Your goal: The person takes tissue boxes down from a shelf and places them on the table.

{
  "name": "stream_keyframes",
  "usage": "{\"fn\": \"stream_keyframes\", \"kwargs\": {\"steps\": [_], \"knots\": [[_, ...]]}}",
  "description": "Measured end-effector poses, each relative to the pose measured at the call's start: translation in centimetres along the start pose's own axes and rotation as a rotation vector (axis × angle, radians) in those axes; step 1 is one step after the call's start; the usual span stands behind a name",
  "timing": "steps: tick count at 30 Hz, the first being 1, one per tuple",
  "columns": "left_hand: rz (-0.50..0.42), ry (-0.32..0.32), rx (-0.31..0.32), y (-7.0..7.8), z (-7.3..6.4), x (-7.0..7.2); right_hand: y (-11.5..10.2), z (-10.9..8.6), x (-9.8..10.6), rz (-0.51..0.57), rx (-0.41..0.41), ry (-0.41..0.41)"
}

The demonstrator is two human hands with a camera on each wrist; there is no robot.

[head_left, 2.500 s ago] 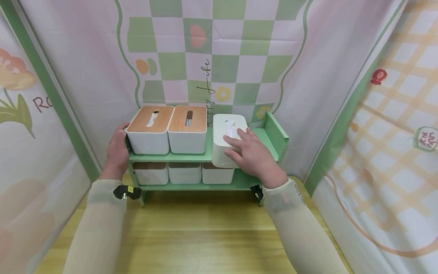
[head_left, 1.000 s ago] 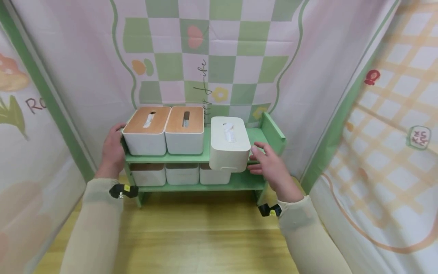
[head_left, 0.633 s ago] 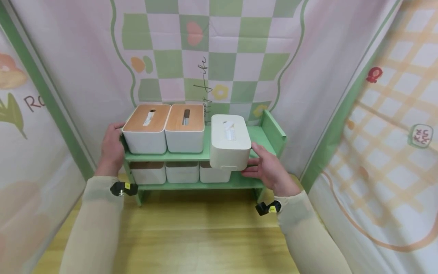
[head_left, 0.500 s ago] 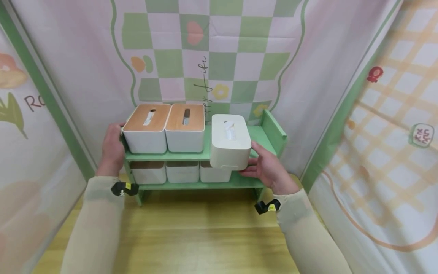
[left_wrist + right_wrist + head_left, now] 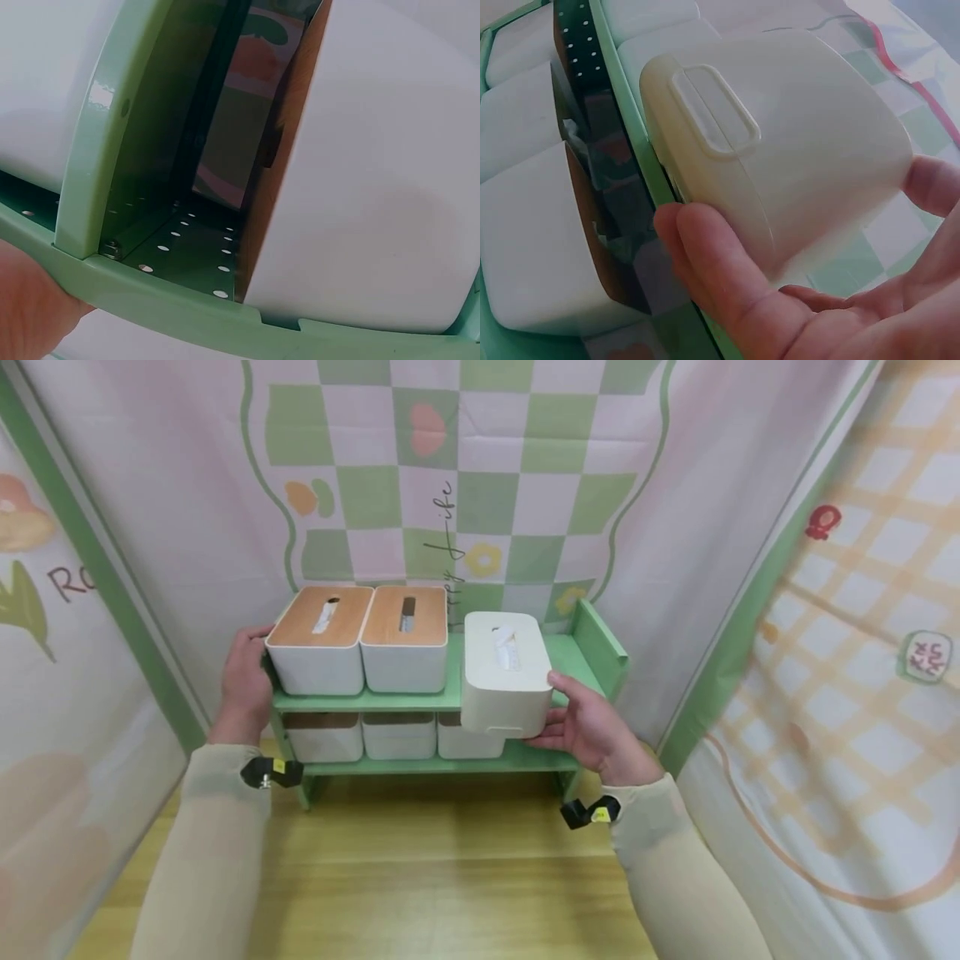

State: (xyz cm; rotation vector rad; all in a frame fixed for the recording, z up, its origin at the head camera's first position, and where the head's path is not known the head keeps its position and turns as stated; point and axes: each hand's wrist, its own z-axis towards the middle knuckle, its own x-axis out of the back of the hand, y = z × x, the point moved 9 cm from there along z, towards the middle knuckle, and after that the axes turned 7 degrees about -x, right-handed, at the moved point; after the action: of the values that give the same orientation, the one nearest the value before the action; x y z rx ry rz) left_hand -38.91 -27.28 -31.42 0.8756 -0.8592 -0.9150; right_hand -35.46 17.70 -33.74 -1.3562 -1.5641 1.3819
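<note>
A cream tissue box (image 5: 504, 708) with a tissue in its top slot juts over the front edge of the green two-tier shelf rack (image 5: 431, 702). My right hand (image 5: 596, 735) holds it at its right side, thumb near the top rim and fingers low on the box. The right wrist view shows the fingers against the lower edge of the cream box (image 5: 810, 142). At the rack's left end, my left hand (image 5: 246, 685) grips the side; its fingertips are hidden. Only part of the left hand (image 5: 30, 307) shows in the left wrist view, against the green rim.
Two white tissue boxes with wood lids, the left one (image 5: 318, 652) and the right one (image 5: 405, 652), stand on the upper tier. Below are several more, including a white box (image 5: 400, 739). A raised end panel (image 5: 600, 652) bounds the rack's right. The wooden table (image 5: 420, 860) lies in front.
My right hand has left the top of the cream box, moved to its right side and taken hold there. The box sits slightly further forward. My left hand stays at the rack.
</note>
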Motion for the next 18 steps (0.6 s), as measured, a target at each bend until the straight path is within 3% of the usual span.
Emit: {"fn": "stream_keyframes", "kwargs": {"steps": [10,18], "knots": [[-0.011,0.014,0.001,-0.07,0.11,0.08,-0.82,0.21,0.51,-0.12,-0.053,0.005],[-0.005,0.003,0.011,-0.3,0.04,0.13,-0.88,-0.3,0.54,-0.133,-0.057,0.005]]}}
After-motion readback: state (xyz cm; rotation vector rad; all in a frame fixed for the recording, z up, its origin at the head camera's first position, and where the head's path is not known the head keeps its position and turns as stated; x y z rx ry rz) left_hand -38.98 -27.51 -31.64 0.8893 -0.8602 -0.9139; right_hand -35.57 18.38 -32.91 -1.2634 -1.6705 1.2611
